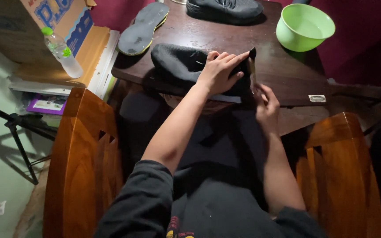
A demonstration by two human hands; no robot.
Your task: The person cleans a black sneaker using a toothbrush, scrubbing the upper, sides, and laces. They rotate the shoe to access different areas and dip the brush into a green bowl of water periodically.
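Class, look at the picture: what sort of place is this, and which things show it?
Probably a room at home, not a workshop: a dark wooden table with wooden chairs, a green bowl, and a cardboard box.

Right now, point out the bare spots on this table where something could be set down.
Bare wood shows on the table between the shoe under the left hand and the green bowl, running toward the small packet. A narrower strip lies between the insole and the second shoe. The near edge, around the right hand, is crowded.
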